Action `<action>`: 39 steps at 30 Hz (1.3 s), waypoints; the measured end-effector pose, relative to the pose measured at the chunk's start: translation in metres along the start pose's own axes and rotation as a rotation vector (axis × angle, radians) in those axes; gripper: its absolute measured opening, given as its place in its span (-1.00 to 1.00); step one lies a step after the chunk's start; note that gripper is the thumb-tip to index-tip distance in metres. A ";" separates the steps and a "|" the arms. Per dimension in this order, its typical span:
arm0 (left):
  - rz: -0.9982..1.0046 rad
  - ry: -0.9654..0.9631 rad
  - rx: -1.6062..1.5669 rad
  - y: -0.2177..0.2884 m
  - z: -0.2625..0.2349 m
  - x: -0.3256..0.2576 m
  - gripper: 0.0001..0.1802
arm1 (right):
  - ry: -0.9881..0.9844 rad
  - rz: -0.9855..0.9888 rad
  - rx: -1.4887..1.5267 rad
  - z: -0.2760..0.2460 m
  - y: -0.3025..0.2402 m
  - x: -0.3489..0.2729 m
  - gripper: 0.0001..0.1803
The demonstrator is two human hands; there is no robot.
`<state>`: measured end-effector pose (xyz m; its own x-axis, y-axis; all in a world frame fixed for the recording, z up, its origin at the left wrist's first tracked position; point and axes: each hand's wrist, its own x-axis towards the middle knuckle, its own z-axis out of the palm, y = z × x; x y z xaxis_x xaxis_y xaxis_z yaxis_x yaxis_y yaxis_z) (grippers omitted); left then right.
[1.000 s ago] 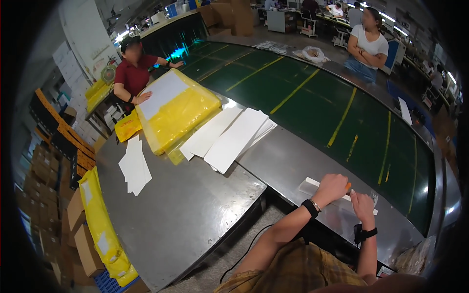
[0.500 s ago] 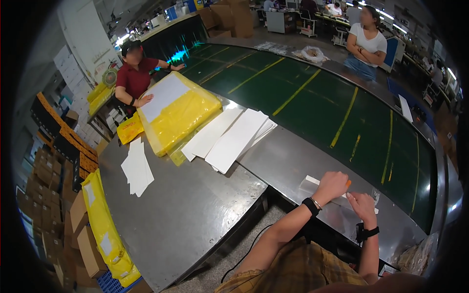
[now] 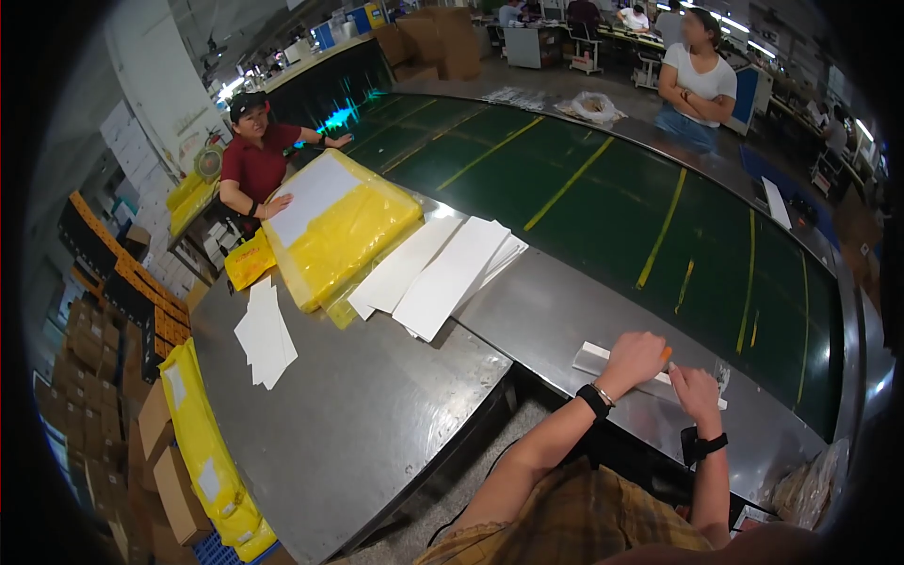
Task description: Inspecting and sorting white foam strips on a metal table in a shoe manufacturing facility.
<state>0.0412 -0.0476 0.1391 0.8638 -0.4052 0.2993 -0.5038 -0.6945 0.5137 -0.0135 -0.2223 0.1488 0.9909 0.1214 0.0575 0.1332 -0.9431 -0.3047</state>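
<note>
Two hands are working on one long white strip (image 3: 595,357) lying flat on the grey metal table (image 3: 377,424), close to the edge of the green conveyor belt (image 3: 603,198). The strip's long axis is running from upper left to lower right in the head view, its near-left end pointing toward the stacked white sheets (image 3: 443,273) and its far end passing under the hands. The left hand (image 3: 633,358) is curling into a loose fist on top of the strip, with something small and orange (image 3: 667,354) showing at its knuckles — what it is cannot be told. The right hand (image 3: 695,391) is pressing down just beside it, fingers bent over the strip; whether it is gripping or only resting cannot be told.

Farther left, a large yellow plastic bag (image 3: 344,231) is lying on the table with a white sheet showing through its top. A person in a red shirt (image 3: 256,165) is leaning one hand on it. Loose white papers (image 3: 264,334) are lying apart — nearer the table's left edge.
</note>
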 end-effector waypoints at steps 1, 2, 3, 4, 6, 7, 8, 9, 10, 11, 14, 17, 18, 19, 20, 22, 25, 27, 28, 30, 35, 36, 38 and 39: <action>0.007 0.001 0.001 0.001 0.000 0.001 -0.67 | 0.037 0.002 -0.003 0.003 0.003 -0.001 -0.42; 0.018 0.012 -0.007 0.001 0.001 0.001 -0.67 | 0.075 0.004 -0.005 0.004 0.006 -0.001 -0.40; 0.023 0.022 -0.013 0.001 0.000 0.001 -0.67 | 0.078 0.004 -0.002 0.003 0.005 -0.001 -0.40; 0.025 0.020 -0.009 0.001 0.001 0.001 -0.67 | 0.068 -0.001 -0.008 0.002 0.004 -0.001 -0.40; 0.000 0.019 -0.006 0.000 0.001 0.001 -0.67 | 0.059 -0.006 -0.010 0.000 0.001 -0.001 -0.40; -0.001 0.017 -0.002 -0.001 0.001 0.002 -0.67 | 0.044 -0.025 -0.010 -0.002 -0.002 -0.002 -0.39; -0.010 0.010 -0.003 -0.002 0.002 0.002 -0.66 | 0.029 -0.043 -0.010 -0.004 -0.003 -0.002 -0.39; -0.016 0.001 -0.005 -0.001 0.002 0.003 -0.66 | 0.028 -0.040 -0.005 -0.004 -0.003 -0.002 -0.39; -0.016 -0.004 -0.002 -0.001 0.002 0.004 -0.66 | 0.027 -0.042 -0.003 -0.004 -0.003 -0.002 -0.42; -0.017 -0.002 -0.004 -0.001 0.002 0.005 -0.66 | 0.025 -0.044 0.000 -0.004 -0.002 -0.002 -0.45; -0.020 -0.005 -0.001 0.000 0.000 0.007 -0.66 | 0.034 -0.049 0.000 -0.006 -0.002 -0.003 -0.48; -0.025 -0.002 0.004 0.001 -0.002 0.009 -0.67 | 0.000 -0.064 -0.004 -0.013 -0.006 -0.002 -0.52; -0.021 0.004 0.002 0.000 -0.002 0.010 -0.68 | -0.004 -0.063 0.000 -0.013 -0.006 -0.001 -0.52; -0.024 -0.001 0.003 0.000 -0.001 0.011 -0.68 | -0.017 -0.060 -0.006 -0.013 -0.005 0.000 -0.54; -0.022 0.007 0.000 0.000 -0.001 0.012 -0.68 | -0.031 -0.057 -0.013 -0.013 -0.005 0.000 -0.55; -0.023 0.015 0.002 -0.002 0.000 0.013 -0.68 | -0.028 -0.063 -0.003 -0.014 -0.007 0.001 -0.55; -0.022 0.018 -0.006 -0.003 0.001 0.014 -0.69 | -0.029 -0.065 0.012 -0.015 -0.008 0.003 -0.56; -0.016 0.035 0.000 -0.003 0.001 0.016 -0.70 | -0.035 -0.059 0.020 -0.015 -0.007 0.004 -0.57; -0.018 0.033 -0.001 -0.003 0.000 0.017 -0.70 | -0.030 -0.061 0.018 -0.014 -0.007 0.005 -0.57; -0.025 0.020 0.004 -0.003 0.000 0.019 -0.70 | -0.027 -0.064 0.018 -0.014 -0.007 0.006 -0.57; -0.028 0.009 0.005 -0.004 0.001 0.021 -0.69 | -0.036 -0.059 0.020 -0.016 -0.008 0.006 -0.57; -0.027 0.011 0.003 -0.004 0.001 0.022 -0.69 | -0.036 -0.059 0.020 -0.016 -0.008 0.006 -0.57; -0.026 0.005 0.003 -0.004 0.001 0.022 -0.69 | -0.042 -0.059 0.029 -0.016 -0.007 0.007 -0.57; -0.025 0.000 0.005 -0.004 0.001 0.022 -0.69 | -0.042 -0.059 0.029 -0.017 -0.008 0.006 -0.57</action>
<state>0.0619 -0.0544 0.1428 0.8760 -0.3879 0.2868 -0.4824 -0.7071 0.5170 -0.0085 -0.2193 0.1674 0.9811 0.1899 0.0359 0.1911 -0.9247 -0.3292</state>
